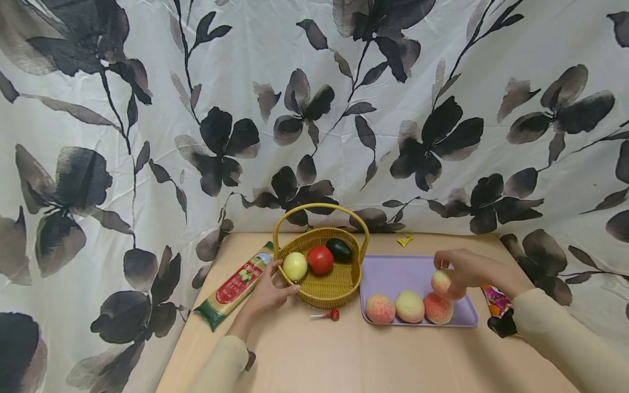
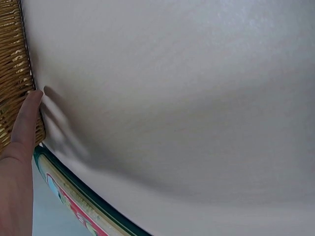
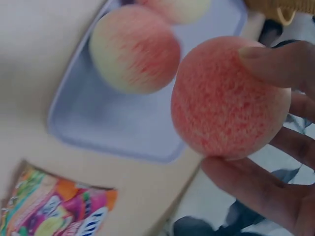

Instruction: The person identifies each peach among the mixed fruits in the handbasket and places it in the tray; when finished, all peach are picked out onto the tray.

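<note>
In the head view my right hand [image 1: 462, 270] holds a peach [image 1: 441, 281] above the right part of a lilac tray [image 1: 393, 267]. Close up in the right wrist view, thumb and fingers grip this pink-red peach [image 3: 229, 98]. Along the tray's front edge lie a pink peach [image 1: 380, 309], a pale peach [image 1: 409, 306] and a redder peach [image 1: 439, 309]. My left hand [image 1: 272, 292] rests against the left front of a yellow wicker basket [image 1: 326, 300], thumb and fingers spread. A straight finger touches the basket's side [image 2: 15, 64] in the left wrist view.
Inside the basket are a yellow-green round fruit [image 1: 295, 267], a tomato [image 1: 320, 260] and an eggplant [image 1: 339, 250]. A red-and-gold packet [image 1: 241, 284] lies left, a red lollipop [image 1: 334, 315] in front, a yellow candy [image 1: 404, 240] behind, and a colourful packet [image 3: 59, 206] right of the tray.
</note>
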`<state>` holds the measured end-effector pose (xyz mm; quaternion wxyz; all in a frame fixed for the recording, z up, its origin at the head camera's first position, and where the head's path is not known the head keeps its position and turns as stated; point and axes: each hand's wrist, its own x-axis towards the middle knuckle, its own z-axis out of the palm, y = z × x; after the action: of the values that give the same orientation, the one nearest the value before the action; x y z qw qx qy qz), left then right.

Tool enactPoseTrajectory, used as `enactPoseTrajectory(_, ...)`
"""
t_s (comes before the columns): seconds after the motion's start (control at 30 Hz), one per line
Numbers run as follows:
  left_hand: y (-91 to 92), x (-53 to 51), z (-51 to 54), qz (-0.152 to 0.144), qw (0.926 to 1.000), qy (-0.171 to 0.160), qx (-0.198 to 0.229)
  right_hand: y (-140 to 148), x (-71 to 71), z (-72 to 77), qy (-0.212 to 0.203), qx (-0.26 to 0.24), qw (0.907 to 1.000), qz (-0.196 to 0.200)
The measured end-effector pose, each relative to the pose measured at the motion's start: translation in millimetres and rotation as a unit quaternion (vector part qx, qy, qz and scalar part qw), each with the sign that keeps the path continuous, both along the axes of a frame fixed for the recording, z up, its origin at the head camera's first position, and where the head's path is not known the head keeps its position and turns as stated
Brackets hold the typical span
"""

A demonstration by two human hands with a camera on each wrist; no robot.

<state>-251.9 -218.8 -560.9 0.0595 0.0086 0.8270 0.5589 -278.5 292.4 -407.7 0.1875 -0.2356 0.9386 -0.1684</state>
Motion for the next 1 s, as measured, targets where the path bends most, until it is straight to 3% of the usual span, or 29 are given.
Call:
enactPoseTrajectory(0.37, 0.6, -1.8, -1.2, 0.009, 0.9998, -0.005, 0.015, 36, -3.4, -26.0, -0.052, 0.082, 0.9946, -0.035)
enactPoseTrajectory(0.73, 0.8, -3.5, -1.8, 0.007, 0.9993, -0.012, 0.034, 40, 0.6, -50.7, -0.119, 0.073, 0.9870, -0.079)
enactPoseTrajectory(1.0, 1.0, -1.3, 2.5, 0.005, 0.9997, -0.009, 0.024, 42, -3.3, -62.4, -0.126, 0.071, 0.9858, -0.086)
